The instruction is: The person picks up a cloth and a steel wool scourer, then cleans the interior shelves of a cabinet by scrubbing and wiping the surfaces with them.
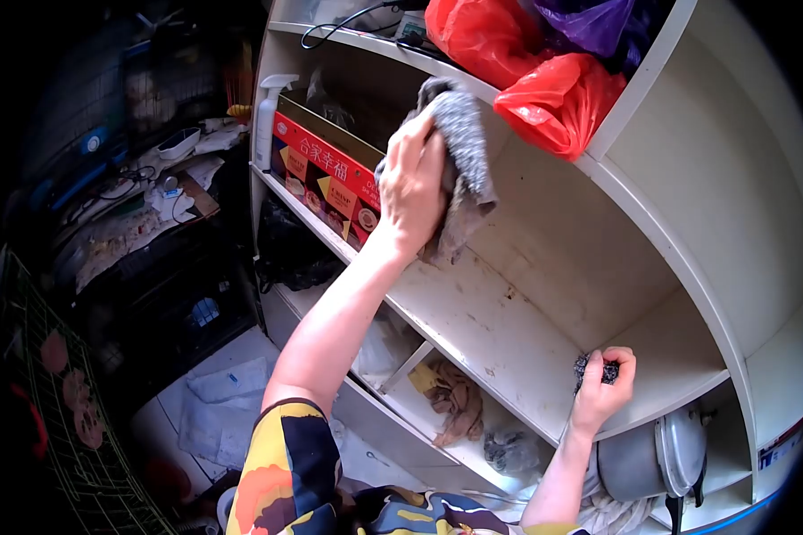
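My left hand (409,183) is closed around a grey rag (466,147), raised in front of the middle shelf with the rag's loose end hanging down. Just left of it stands a red printed box (326,174), its top open, and a white spray bottle (269,120) is at the box's far end. Lower right, my right hand (608,388) grips a dark, crumpled, mesh-like scrubber (608,370), mostly hidden by the fingers. The shelf board (482,308) between my hands carries brown stains and small specks.
Red plastic bags (558,98) bulge over the upper shelf's edge beside a purple bag (593,27). Below are a brown cloth bundle (455,401), a clear bag (511,450) and a pressure cooker (633,459). A green wire rack (71,401) stands at left near a cluttered table (143,214).
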`<state>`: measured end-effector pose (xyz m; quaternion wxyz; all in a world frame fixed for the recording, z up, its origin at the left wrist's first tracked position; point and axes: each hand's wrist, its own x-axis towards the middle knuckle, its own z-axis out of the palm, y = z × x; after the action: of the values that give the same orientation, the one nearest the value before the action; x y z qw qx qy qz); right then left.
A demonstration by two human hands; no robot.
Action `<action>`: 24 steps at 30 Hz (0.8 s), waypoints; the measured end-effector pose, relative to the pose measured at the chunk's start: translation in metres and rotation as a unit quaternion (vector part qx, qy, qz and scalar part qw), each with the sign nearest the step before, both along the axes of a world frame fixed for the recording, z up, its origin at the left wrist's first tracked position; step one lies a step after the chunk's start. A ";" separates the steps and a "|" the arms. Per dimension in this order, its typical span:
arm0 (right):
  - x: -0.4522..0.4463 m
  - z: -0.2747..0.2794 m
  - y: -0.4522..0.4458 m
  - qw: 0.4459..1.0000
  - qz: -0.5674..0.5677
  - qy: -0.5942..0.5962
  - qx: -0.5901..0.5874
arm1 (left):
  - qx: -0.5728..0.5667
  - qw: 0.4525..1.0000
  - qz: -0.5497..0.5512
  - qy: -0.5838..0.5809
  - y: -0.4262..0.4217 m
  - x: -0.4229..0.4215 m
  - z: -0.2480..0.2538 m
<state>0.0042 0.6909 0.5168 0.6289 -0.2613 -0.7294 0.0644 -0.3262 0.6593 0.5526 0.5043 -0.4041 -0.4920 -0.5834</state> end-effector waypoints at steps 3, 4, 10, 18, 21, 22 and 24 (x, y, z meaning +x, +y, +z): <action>0.007 -0.003 0.000 1.000 0.006 0.000 -0.018 | -0.051 0.998 0.009 -0.043 0.003 0.002 -0.075; 0.009 -0.007 0.001 1.000 0.005 -0.004 -0.023 | -0.070 0.996 0.016 -0.055 -0.001 0.008 -0.095; 0.012 -0.018 0.000 0.999 -0.013 -0.023 -0.035 | -0.131 0.976 -0.008 -0.173 -0.028 0.034 -0.192; 0.006 -0.040 0.011 0.996 -0.001 -0.052 -0.074 | -0.041 0.991 -0.057 -0.114 -0.018 0.024 -0.113; 0.006 -0.054 0.024 0.995 -0.021 -0.052 -0.088 | -0.018 0.997 -0.044 -0.061 -0.010 0.014 -0.048; 0.007 -0.058 0.028 0.995 -0.019 -0.047 -0.085 | -0.019 0.998 -0.028 -0.060 -0.007 0.012 -0.026; 0.007 -0.065 0.036 0.991 -0.045 -0.052 -0.113 | -0.018 0.998 0.013 -0.053 -0.003 0.010 0.014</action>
<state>0.0113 0.7267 0.4522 0.5588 -0.3665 -0.7365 0.1046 -0.3164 0.6567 0.5670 0.4778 -0.3752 -0.5332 -0.5888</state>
